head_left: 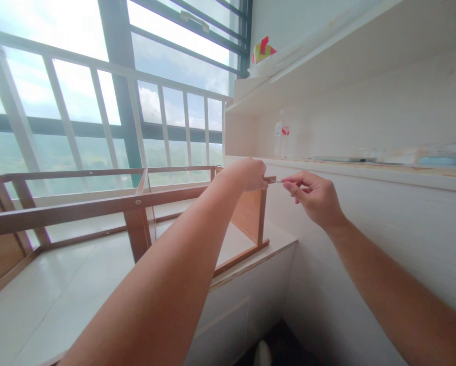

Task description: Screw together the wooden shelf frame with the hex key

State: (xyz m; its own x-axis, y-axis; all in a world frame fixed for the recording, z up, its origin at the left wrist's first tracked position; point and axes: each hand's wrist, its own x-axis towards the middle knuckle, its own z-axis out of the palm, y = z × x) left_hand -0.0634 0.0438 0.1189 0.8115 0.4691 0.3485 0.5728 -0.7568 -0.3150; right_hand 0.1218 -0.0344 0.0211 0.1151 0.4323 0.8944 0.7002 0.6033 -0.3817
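Note:
My left hand (247, 174) is closed over the top right corner of a brown wooden frame (98, 206) that stands on a white window ledge (60, 295). Right beside it, my right hand (315, 197) pinches a thin, small metal piece (274, 181), with its tip meeting my left hand at the frame's corner. What the piece is cannot be made out. The frame's right end panel (251, 213) hangs just below both hands.
A white railing (98, 117) and a large window (174, 46) lie behind the frame. To the right are a white wall (384, 254) with a shelf (346, 56) that carries a red and yellow object (263, 50). White cabinet fronts (228, 315) sit below the ledge.

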